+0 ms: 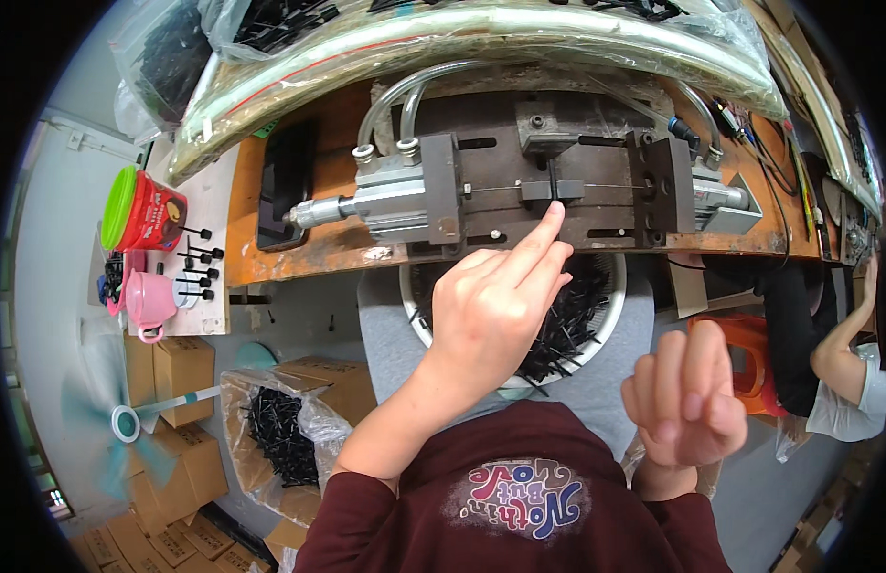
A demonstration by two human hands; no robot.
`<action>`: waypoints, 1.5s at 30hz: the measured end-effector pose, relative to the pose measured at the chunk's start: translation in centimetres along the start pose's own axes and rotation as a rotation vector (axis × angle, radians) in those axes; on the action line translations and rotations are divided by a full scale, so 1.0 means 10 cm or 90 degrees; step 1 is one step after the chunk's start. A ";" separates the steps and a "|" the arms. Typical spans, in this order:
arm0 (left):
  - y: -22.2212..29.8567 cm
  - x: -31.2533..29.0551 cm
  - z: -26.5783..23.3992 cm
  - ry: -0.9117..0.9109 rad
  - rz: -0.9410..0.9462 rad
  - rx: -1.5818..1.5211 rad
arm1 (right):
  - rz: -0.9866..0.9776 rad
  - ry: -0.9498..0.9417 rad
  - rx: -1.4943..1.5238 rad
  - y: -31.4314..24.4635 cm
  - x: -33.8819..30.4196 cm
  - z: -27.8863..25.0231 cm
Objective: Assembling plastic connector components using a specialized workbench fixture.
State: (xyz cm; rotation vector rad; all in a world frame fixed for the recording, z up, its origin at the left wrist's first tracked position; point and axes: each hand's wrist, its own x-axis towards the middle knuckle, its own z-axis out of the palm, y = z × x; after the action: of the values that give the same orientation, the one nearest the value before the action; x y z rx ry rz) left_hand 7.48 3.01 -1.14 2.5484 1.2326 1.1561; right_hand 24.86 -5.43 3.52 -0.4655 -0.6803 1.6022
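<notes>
My left hand (495,304) reaches over the table edge with its index finger stretched out and the other fingers loosely bent. That fingertip touches the near end of a thin black pin-like part (554,177), which stands across a small dark block (536,192) in the middle of a metal fixture (500,215). Nothing shows in the left hand's grasp. My right hand (684,396) is raised at the right, apart from the fixture, its fingers curled in and no object visible in them. Below the left hand, a white basin (615,315) on my lap holds many black parts (567,329).
Pneumatic cylinders (390,205) with clear hoses flank the fixture. A dark phone (285,186) lies left. A red tub (142,210), pink cup (151,299) and several black parts stand on a side ledge. A fan (126,423) and cartons are lower left; another person's arm (844,334) is far right.
</notes>
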 end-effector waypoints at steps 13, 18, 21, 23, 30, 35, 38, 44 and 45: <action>0.05 0.22 -0.05 -0.084 -0.032 0.061 | 0.048 0.094 -0.085 0.19 0.05 -0.46; -0.02 0.14 -0.01 -0.069 -0.035 0.000 | 0.048 0.201 -0.292 0.46 -0.16 -0.85; -0.07 -0.03 0.00 -0.030 -0.039 -0.108 | -0.020 0.212 -0.643 0.71 -0.31 -1.12; -0.14 -0.22 -0.03 0.022 -0.008 -0.155 | -0.131 0.085 -1.002 0.77 -0.42 -1.25; -0.44 -1.31 0.12 0.035 -0.313 -0.128 | -0.087 -0.157 -1.262 1.11 -0.52 -1.39; -0.61 -1.86 0.31 -0.062 -0.390 0.014 | -0.104 -0.251 -1.300 1.39 -0.23 -1.47; -0.62 -1.96 0.36 -0.075 -0.439 -0.048 | -0.111 -0.290 -1.317 1.43 -0.04 -1.50; -0.60 -1.86 0.33 -0.217 -0.356 -0.047 | -0.108 -0.289 -1.280 1.42 0.21 -1.49; -0.58 -1.84 0.34 -0.234 -0.330 -0.027 | -0.111 -0.281 -1.288 1.42 0.23 -1.48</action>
State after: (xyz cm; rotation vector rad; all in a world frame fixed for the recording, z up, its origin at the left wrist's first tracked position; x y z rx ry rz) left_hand -1.17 -5.23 -16.68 2.0824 1.5976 0.5672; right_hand 23.56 -1.54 -16.76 -1.3698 -2.4926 0.2805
